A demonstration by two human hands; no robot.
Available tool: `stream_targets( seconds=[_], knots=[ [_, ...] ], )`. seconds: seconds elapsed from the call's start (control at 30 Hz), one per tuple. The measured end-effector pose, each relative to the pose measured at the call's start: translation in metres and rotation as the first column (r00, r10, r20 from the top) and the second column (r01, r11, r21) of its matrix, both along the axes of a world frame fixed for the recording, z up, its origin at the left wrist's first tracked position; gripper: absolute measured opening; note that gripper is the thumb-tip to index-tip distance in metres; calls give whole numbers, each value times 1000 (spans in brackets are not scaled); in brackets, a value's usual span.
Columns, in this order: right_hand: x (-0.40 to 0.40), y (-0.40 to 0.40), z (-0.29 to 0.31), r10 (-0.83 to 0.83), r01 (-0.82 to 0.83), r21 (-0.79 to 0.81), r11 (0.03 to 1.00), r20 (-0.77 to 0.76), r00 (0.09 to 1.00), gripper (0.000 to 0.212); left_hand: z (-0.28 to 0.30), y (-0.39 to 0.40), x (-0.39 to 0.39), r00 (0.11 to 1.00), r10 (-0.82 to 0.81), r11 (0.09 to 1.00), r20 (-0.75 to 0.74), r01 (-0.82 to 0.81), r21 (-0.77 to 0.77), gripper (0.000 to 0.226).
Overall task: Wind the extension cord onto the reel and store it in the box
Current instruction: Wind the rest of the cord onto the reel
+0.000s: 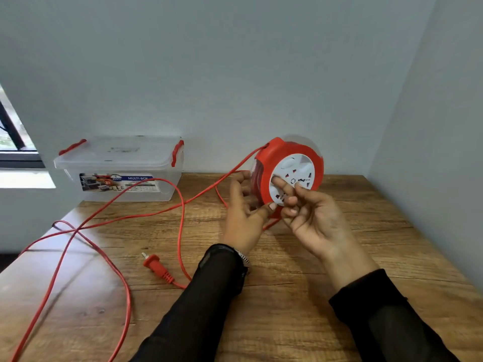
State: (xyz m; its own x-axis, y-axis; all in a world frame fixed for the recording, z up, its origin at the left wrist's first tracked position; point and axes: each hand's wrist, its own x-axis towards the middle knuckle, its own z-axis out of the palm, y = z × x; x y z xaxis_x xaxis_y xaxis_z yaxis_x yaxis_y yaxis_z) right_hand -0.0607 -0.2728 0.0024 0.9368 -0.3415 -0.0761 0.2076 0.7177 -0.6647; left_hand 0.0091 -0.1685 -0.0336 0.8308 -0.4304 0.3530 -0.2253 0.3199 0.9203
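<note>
A round red reel (295, 150) with a white socket face is held upright above the wooden table (326, 283). My left hand (244, 218) grips its left rim from behind, thumb on the lower front edge. My right hand (311, 212) has its fingertips pressed on the white face. The red extension cord (180, 223) leaves the reel's top, runs left and lies in loose loops across the table, some hanging over the left edge. Its red plug (156, 266) lies on the table in front of my left arm. The clear plastic box (120, 168) with red latches stands shut at the back left.
Grey walls close the table in at the back and on the right. A window (13, 137) and its sill are at the far left. Bare wood shows on the table's right half, below my right arm.
</note>
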Motion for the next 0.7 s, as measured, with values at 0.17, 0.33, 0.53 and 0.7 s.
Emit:
stream_targets(
  seconds=[0.17,0.33,0.53,0.7],
  knots=[
    [-1,-1,-1,-277,91,-674,733,-174,945,8,7,5,2,990,42,997,-135,-50,-53,46],
    [-3,-6,-14,-402,158,-921,-355,303,864,47,11,18,16,990,104,995,-99,-103,15,43],
    [-2,-7,-19,-348,-81,-848,-524,127,929,68,18,28,18,999,53,997,8,-53,49,48],
    [4,-14,-27,-374,-100,-841,-532,128,919,70,25,28,10,994,11,995,109,-22,95,54]
  ],
)
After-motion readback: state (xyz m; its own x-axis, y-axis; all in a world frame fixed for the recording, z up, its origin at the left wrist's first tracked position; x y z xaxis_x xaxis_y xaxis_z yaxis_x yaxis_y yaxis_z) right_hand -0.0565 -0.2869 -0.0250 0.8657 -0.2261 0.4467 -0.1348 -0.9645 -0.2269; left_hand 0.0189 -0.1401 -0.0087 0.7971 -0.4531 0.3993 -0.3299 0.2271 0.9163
